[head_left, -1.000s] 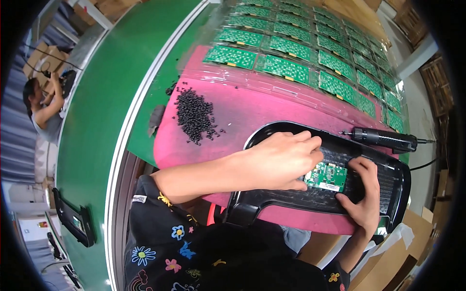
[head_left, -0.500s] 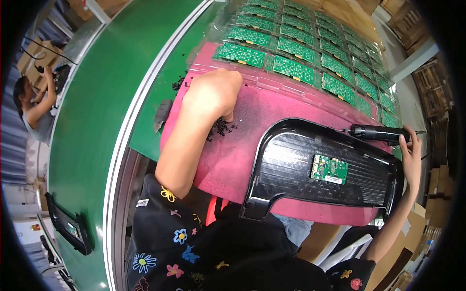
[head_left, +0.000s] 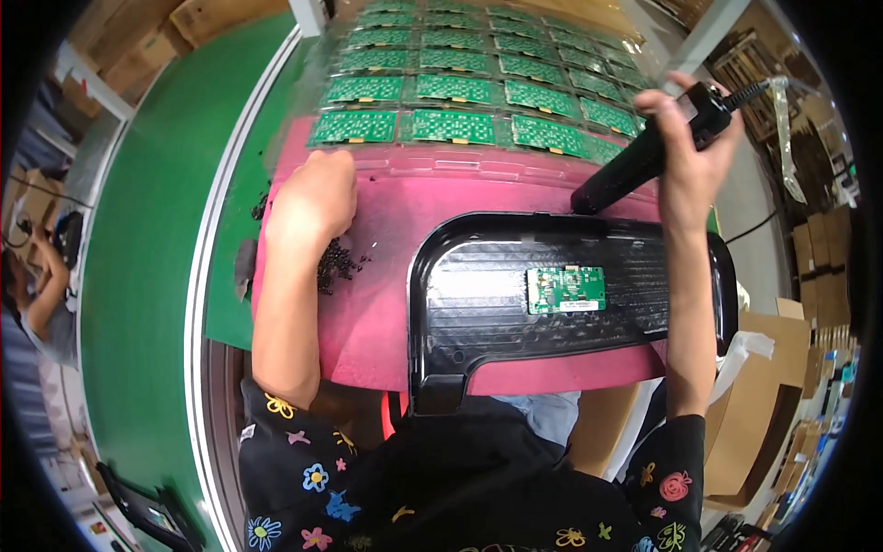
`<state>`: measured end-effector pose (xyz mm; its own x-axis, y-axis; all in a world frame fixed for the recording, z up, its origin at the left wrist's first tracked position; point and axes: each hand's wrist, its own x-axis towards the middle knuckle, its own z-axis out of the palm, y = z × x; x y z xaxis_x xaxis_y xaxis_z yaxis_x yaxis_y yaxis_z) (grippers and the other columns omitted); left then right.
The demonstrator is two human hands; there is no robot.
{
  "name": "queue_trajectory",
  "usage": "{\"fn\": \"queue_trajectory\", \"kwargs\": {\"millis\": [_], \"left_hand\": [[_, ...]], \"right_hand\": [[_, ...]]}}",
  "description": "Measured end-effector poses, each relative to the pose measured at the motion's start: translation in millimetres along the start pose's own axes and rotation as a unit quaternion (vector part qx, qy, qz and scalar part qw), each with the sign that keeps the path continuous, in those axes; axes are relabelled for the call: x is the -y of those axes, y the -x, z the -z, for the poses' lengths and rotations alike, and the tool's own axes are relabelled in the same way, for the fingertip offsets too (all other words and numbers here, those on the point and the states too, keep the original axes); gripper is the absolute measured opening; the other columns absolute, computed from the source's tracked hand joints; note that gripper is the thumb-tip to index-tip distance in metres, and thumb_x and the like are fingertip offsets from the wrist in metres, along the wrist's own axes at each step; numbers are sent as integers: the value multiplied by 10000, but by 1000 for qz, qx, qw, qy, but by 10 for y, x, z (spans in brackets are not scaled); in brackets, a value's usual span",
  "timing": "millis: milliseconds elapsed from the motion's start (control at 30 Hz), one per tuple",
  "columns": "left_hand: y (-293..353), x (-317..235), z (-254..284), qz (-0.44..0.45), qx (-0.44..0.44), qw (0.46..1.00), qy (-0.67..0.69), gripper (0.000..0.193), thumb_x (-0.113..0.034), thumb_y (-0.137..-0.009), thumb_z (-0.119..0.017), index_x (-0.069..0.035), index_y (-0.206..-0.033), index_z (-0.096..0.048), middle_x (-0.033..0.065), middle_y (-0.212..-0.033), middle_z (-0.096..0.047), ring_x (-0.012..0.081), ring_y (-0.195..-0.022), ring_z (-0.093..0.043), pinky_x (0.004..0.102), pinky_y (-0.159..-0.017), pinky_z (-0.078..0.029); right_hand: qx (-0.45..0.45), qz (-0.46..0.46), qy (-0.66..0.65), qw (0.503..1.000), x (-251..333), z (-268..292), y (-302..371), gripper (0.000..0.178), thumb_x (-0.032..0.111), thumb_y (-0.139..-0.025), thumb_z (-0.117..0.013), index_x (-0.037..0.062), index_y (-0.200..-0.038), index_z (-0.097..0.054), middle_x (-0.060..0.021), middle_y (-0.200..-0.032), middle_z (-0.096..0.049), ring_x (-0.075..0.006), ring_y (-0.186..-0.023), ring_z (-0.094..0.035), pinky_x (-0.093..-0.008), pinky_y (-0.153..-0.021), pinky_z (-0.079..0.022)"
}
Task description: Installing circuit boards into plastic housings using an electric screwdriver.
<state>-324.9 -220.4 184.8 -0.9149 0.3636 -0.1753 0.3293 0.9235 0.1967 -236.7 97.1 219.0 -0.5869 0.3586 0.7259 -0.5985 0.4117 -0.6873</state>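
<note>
Head view: left hand (head_left: 313,198) fingers bunched, pinching at screws (head_left: 338,262) on pink mat (head_left: 386,304); take one only. Right hand (head_left: 690,156) clamped on driver (head_left: 635,161), tip over black shell (head_left: 570,294), above green board (head_left: 566,290).

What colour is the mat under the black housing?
Pink; the mat shows best in the head view, under the black housing.
</note>
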Motion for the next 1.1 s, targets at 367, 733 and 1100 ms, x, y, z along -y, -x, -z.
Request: {"fn": "queue_trajectory", "kwargs": {"millis": [367, 733, 1100], "left_hand": [[215, -446, 72, -180, -161, 949, 202, 199, 26, -726, -673, 67, -919, -703, 205, -852, -715, 246, -794, -717, 310, -741, -549], [309, -956, -131, -316, -10, 788, 528, 169, 73, -751, -733, 40, -916, -729, 133, -922, -712, 177, -856, -673, 286, -774, -546], [298, -952, -227, -251, 99, 732, 625, 135, 34, -835, -705, 39, -971, -711, 82, -898, -712, 106, -820, -669, 227, -735, -540]], "right_hand": [[19, -269, -414, 869, 332, 86, 151, 337, 238, -961, -558, 28, -1216, -490, -49, -913, -534, -174, -898, -527, -375, -891, -443], [47, -231, -556, 797, 505, 205, 402, 488, 244, -913, -572, 9, -1312, -420, 12, -908, -474, -121, -882, -467, -372, -961, -324], [36, -170, -577, 798, 693, 300, 346, 436, 174, -814, -667, 79, -1160, -421, 45, -817, -504, -84, -783, -491, -329, -862, -312]]}}
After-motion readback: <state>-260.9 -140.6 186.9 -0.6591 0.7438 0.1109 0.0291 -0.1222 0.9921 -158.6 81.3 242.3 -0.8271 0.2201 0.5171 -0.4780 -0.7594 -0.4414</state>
